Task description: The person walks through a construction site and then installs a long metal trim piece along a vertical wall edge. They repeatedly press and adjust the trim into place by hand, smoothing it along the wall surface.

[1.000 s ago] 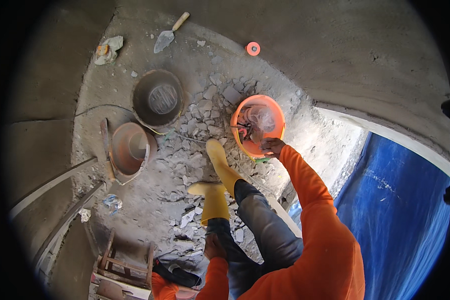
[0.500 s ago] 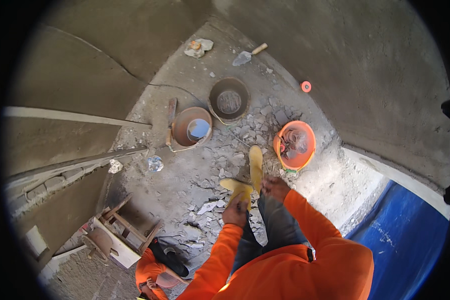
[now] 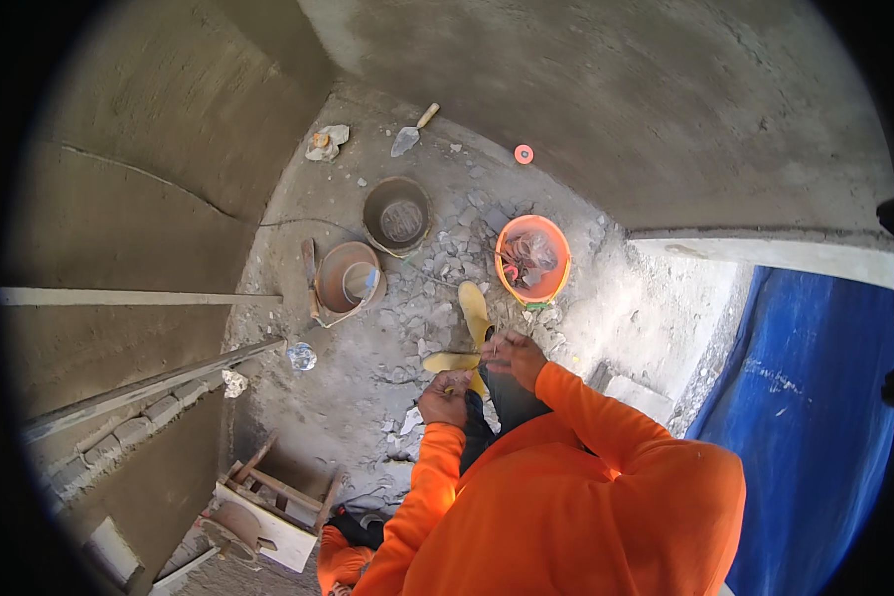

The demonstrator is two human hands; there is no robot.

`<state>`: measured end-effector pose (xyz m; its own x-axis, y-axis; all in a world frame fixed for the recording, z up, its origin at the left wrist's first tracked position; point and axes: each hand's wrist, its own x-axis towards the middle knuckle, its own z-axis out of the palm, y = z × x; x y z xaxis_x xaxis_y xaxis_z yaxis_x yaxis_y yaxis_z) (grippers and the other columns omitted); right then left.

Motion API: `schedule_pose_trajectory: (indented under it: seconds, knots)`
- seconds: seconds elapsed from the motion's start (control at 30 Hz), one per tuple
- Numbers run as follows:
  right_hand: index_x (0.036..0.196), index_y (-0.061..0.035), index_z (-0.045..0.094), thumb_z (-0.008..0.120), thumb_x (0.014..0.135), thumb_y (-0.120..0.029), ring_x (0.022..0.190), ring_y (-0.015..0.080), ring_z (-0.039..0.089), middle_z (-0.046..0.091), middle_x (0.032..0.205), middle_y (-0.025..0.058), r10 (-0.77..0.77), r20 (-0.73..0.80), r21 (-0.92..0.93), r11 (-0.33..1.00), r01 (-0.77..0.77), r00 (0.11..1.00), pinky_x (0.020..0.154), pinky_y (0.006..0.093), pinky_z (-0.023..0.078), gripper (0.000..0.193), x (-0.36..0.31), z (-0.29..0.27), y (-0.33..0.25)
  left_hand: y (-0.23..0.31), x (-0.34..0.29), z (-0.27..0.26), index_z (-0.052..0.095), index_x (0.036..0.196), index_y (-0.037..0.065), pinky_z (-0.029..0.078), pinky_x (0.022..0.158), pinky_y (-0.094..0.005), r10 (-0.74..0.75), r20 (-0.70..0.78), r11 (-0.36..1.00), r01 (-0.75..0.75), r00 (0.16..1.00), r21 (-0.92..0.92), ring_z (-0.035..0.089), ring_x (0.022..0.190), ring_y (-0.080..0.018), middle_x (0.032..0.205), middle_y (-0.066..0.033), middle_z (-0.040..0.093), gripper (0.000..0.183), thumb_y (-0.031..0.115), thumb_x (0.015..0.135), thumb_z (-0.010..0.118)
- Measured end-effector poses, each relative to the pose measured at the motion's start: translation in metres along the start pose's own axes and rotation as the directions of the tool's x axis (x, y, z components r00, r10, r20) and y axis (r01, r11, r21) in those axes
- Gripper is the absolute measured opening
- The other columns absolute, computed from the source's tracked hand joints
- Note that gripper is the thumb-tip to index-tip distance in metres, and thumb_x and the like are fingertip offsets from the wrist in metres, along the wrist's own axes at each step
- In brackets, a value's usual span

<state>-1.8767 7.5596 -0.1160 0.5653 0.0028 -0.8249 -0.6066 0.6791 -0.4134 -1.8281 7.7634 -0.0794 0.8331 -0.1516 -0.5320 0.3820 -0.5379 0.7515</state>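
Grey floor, head view: its far corner lies ahead of you, slightly left, with walls running along both sides.
Open room: you have bare ground between the brown bucket and the wooden frame; rubble litters the middle.
Left edge: two long battens slant in, their ends near the brown bucket.
Right edge: a blue sheet hangs nearer you, beyond the wall.
Far corner: a trowel lies near it; the dark tub sits closer to you.
Markings: pale scuffs streak the blue sheet; print on the crumpled silvery piece is too small to tell.
Orange bucket: upright toward the right edge, clear plastic inside, ahead of your right hand and apart from it.
Right grip: fingers bunched; you cannot tell whether they pinch anything.
Left grip: your left hand is curled near the right, its contents unclear.
Yellow boots: beneath your hands, partly covered.
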Motion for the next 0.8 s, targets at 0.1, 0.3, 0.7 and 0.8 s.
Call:
schedule_pose_trajectory:
  seconds: [0.1, 0.3, 0.7, 0.8]
  knots:
    - [0.117, -0.0127, 0.060, 0.060, 0.108, -0.029, 0.110, 0.0196, 0.065, 0.069, 0.124, 0.0061, -0.003, 0.006, 0.015, 1.000, 0.003, 1.000, 0.098, 0.0448, 0.054, 0.019, -0.009, -0.005, -0.003, -0.009, -0.003, -0.004, 0.079, 0.094, 0.008, 0.057, 0.076, -0.0317, 0.027, -0.053, 1.000, -0.028, 0.998, -0.012, 0.075, 0.080, -0.0163, 0.087, -0.0061, 0.079, 0.021, 0.027, 0.090, 0.085]
    - [0.115, -0.0119, 0.059, 0.064, 0.106, -0.026, 0.099, 0.0151, 0.067, 0.069, 0.117, 0.0051, -0.083, 0.151, -0.029, 0.996, 0.088, 0.985, 0.085, 0.0360, 0.058, 0.017, -0.018, 0.017, 0.018, -0.022, -0.009, -0.002, 0.077, 0.097, 0.006, 0.057, 0.078, -0.0318, 0.101, 0.008, 0.994, -0.100, 0.995, -0.050, 0.075, 0.083, -0.0157, 0.091, -0.0084, 0.079, 0.019, 0.022, 0.090, 0.084]
    - [0.110, -0.0056, 0.066, 0.063, 0.107, -0.029, 0.074, 0.0091, 0.063, 0.066, 0.091, 0.0006, -0.113, 0.194, -0.246, 0.956, 0.160, 0.974, 0.063, 0.0276, 0.055, 0.024, -0.017, 0.032, 0.022, -0.014, 0.009, 0.008, 0.066, 0.121, -0.005, 0.055, 0.093, -0.0292, -0.018, 0.089, 0.797, 0.068, 0.996, -0.600, 0.070, 0.099, -0.0153, 0.114, -0.0144, 0.076, 0.024, 0.009, 0.102, 0.069]
    - [0.116, -0.0030, 0.068, 0.065, 0.106, -0.027, 0.072, 0.0098, 0.064, 0.067, 0.093, 0.0029, -0.085, 0.219, -0.240, 0.961, 0.138, 0.972, 0.060, 0.0274, 0.056, 0.026, -0.011, 0.038, 0.022, -0.006, 0.017, 0.013, 0.068, 0.120, -0.003, 0.055, 0.093, -0.0298, -0.034, 0.152, 0.818, 0.115, 0.988, -0.564, 0.069, 0.100, -0.0159, 0.117, -0.0145, 0.076, 0.022, 0.011, 0.103, 0.069]
